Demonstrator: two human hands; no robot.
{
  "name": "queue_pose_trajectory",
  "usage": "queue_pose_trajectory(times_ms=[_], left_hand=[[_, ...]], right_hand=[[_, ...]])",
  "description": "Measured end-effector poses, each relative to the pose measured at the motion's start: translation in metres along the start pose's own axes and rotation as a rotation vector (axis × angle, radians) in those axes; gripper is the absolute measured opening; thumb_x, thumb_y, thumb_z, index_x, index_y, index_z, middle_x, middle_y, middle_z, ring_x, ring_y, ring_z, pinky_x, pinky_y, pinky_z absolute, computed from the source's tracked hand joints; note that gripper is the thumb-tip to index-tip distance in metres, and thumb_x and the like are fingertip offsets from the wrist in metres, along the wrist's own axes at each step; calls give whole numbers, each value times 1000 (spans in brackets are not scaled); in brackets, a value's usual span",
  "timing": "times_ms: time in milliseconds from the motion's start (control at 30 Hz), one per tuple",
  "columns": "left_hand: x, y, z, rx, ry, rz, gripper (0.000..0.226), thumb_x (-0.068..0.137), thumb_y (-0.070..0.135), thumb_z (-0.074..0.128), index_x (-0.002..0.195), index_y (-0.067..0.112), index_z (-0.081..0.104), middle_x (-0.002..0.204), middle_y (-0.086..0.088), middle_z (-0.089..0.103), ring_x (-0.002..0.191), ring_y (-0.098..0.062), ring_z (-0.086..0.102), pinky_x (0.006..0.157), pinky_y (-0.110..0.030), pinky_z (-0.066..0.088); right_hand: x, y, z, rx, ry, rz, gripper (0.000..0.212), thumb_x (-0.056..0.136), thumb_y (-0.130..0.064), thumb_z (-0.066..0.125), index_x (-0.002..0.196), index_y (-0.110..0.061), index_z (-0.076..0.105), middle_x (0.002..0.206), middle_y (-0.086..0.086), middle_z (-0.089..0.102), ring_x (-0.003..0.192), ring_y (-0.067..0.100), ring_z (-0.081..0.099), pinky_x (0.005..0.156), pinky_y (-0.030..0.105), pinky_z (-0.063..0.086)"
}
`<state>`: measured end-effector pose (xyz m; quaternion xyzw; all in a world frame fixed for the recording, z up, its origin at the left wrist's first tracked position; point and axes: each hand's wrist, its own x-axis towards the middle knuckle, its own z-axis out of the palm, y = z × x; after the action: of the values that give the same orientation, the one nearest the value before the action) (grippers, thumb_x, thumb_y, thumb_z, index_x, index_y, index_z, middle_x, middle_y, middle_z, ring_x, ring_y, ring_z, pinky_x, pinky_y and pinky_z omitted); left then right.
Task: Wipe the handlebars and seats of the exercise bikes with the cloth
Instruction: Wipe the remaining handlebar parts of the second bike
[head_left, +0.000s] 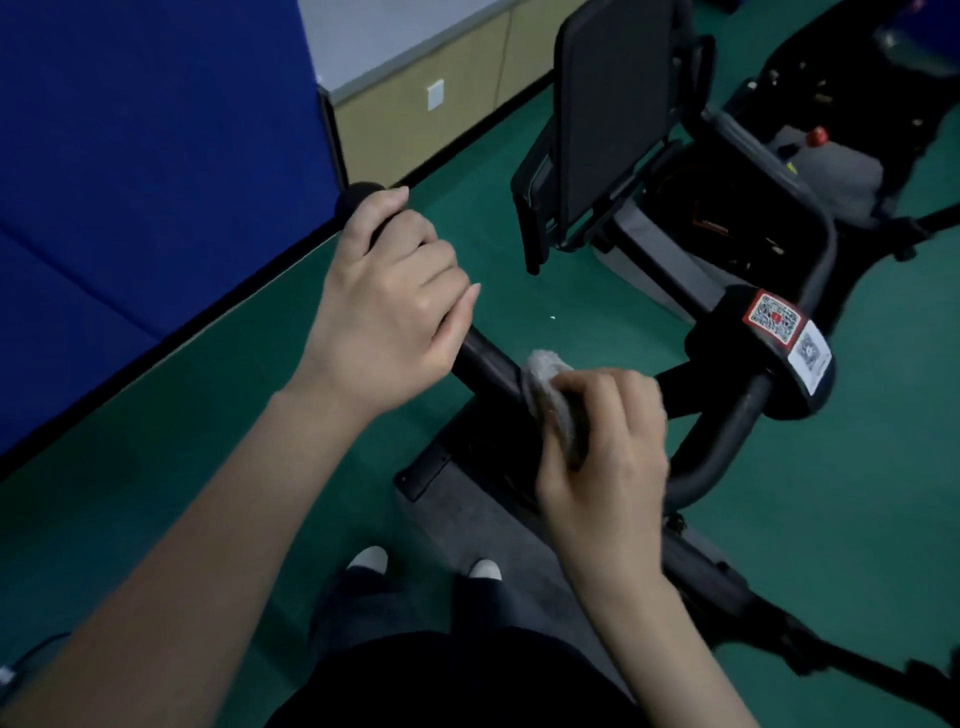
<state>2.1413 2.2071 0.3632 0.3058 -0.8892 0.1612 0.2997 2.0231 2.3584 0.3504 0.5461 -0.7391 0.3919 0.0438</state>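
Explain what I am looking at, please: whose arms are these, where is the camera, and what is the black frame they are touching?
There is no robot here. A person wears one wide-angle camera on the head, looking forward and down, so you see their own two bare arms. The left hand grips the end of a black tubular handlebar of an exercise bike. The right hand holds a small grey folded cloth pressed against the same bar, nearer the bike's black centre block, which carries two square code stickers. Beyond stands a black seat with an upright backrest; I cannot tell which machine it belongs to. Underneath is green floor, with a blue padded wall panel on the left and the person's white-toed shoes at the bottom.
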Motion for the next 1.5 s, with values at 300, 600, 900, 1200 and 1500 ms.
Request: queue_pose_trajectory(times_ms=[300, 600, 900, 1200, 1500], left_hand=[[0, -8, -3, -89, -30, 85, 34, 97, 21, 44, 74, 10, 67, 72, -2, 63, 86, -27, 60, 108, -37, 21], [0, -24, -8, -194, -104, 232, 35, 98, 22, 40, 80, 7, 66, 78, -6, 62, 91, -31, 58, 106, -38, 20], [5, -50, -13, -384, -140, 393, 27, 96, 17, 44, 91, 8, 69, 91, -4, 68, 95, -28, 60, 103, -34, 22], [6, -53, -12, -432, -120, 416, 22, 96, 12, 49, 90, 7, 70, 92, -3, 70, 94, -27, 63, 102, -35, 25], [6, -53, -10, -434, -130, 404, 23, 96, 11, 47, 88, 7, 69, 91, -3, 69, 94, -26, 60, 103, -34, 24]], right_hand=[[-31, -17, 26, -215, 440, 283, 14, 86, -6, 56, 94, 4, 64, 94, 18, 55, 92, 24, 48, 78, 43, 46], [-43, -47, 65, -265, 741, 420, 17, 91, -8, 60, 97, 6, 66, 95, 23, 53, 92, 25, 52, 89, 23, 42], [-10, -96, 143, 44, 963, 577, 14, 83, 4, 65, 95, 10, 61, 94, 23, 54, 96, 10, 50, 91, 18, 41], [-12, -81, 145, -5, 1051, 548, 11, 85, 5, 62, 93, 11, 60, 91, 21, 54, 94, 11, 48, 89, 21, 41], [7, -105, 175, 163, 1034, 552, 14, 85, -1, 57, 94, 9, 59, 96, 14, 51, 96, 8, 49, 90, 19, 40]])
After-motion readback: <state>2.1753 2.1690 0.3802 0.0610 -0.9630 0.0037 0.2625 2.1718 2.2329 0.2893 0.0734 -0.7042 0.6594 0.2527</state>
